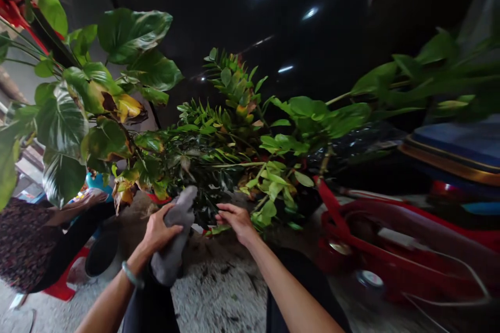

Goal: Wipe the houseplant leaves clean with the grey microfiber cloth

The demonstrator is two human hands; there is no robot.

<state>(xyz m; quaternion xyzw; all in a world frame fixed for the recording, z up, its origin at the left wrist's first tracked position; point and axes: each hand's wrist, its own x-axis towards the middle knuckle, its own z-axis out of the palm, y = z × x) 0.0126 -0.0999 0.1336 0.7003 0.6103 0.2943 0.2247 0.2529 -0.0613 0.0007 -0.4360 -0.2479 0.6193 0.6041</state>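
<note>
Bare forearms (pixel 297 286) are reaching in nearest the camera, on either side of the gray cloth (pixel 172 255), which is serving as landmark. Far left of the cloth, a person (pixel 25 239) in a patterned top is sitting on a red stool (pixel 64 281), arms extending forward; another person in red (pixel 10 8) is showing beyond, partly hidden. A dark bucket (pixel 102 255) is standing left of the cloth. Broad-leaved plant (pixel 105 83), some leaves yellowing and browning, is spreading beyond and left of it. Left hand (pixel 158 229), bracelet (pixel 132 274) circling the wrist, is grasping the cloth's upper part, fingers and thumb wrapping around it. Dark leaves (pixel 207 203) are lying just right of the cloth's top. Right hand (pixel 239 221) is reaching to them from the right, fingers bending toward the thumb; whether they are grasping a leaf, cannot tell. Green foliage (pixel 273 182) is filling the area beyond and right of the cloth. Well right of it, a red frame (pixel 332 208) is standing on the ground (pixel 219 291), with a blue-topped object (pixel 461 140) sitting behind.
</note>
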